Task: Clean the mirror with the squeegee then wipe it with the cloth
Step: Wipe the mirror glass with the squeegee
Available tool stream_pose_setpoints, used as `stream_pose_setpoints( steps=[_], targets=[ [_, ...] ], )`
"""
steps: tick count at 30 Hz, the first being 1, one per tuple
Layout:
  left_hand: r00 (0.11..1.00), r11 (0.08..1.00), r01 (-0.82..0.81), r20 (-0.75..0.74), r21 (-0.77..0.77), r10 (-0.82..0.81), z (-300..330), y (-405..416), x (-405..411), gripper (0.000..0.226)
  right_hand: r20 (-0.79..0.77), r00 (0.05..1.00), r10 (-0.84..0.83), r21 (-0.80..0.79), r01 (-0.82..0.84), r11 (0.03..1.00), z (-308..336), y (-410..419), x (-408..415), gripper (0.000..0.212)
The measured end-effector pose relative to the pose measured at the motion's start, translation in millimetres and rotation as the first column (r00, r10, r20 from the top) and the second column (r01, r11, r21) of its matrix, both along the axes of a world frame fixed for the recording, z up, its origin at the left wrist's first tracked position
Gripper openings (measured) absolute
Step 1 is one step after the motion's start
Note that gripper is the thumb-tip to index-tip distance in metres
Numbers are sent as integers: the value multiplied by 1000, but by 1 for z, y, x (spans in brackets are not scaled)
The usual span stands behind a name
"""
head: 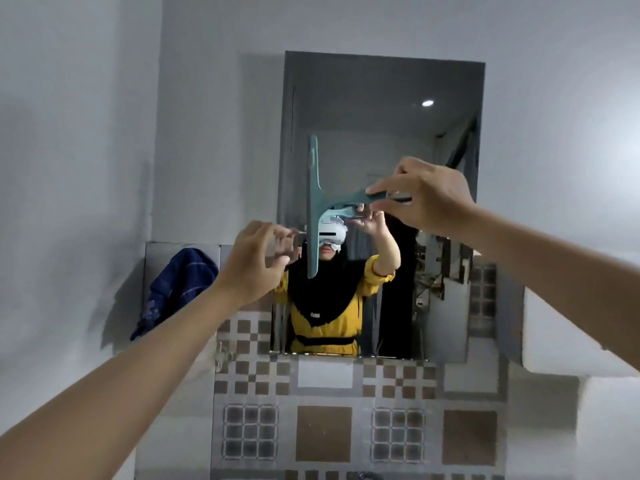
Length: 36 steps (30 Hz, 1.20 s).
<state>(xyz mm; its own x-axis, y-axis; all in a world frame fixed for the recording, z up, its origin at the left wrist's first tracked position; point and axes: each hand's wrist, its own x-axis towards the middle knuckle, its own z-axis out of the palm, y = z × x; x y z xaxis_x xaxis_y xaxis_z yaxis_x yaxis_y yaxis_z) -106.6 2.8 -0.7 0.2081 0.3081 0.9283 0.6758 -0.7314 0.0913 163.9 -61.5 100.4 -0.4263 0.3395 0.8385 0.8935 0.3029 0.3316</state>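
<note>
A tall rectangular mirror (pixel 381 109) hangs on the white wall in front of me. My right hand (pixel 426 199) pinches the handle of a teal squeegee (pixel 315 202), whose blade stands vertical against the glass left of the mirror's middle. My left hand (pixel 258 261) hovers at the mirror's lower left edge with fingers loosely curled and nothing in it. A dark blue cloth (pixel 173 289) hangs on the wall left of the mirror. The mirror reflects a person in yellow with both arms raised.
Patterned brown and white tiles (pixel 325 420) cover the wall below the mirror. A white ledge (pixel 571 344) juts out at the right. A small metal tap (pixel 221 358) sits on the tile edge at lower left.
</note>
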Motion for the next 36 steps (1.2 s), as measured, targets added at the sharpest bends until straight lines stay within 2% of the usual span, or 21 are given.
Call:
stream_pose_setpoints(
  steps=[2,5,9,16,24,36],
  targets=[
    [997,997,-81,-21,-19,81,13,17,-5,43,-16,1000,0,39,0,999,32,3,3,31],
    [988,976,-153,-18,-157,152,25,33,-11,62,-6,1000,5,76,-4,997,72,10,1,30],
    [952,924,-285,-182,-253,244,36,57,-26,83,20,1000,21,122,-23,992,119,22,-12,30],
    [852,871,-447,-392,-204,346,33,91,-27,95,26,998,50,162,-53,985,167,46,-45,30],
    [876,858,-437,-343,-271,337,19,116,-23,103,52,997,-53,145,45,988,187,70,-57,30],
    [875,870,-448,-300,-205,380,11,121,-18,107,70,997,-45,117,37,992,185,78,-57,31]
  ],
)
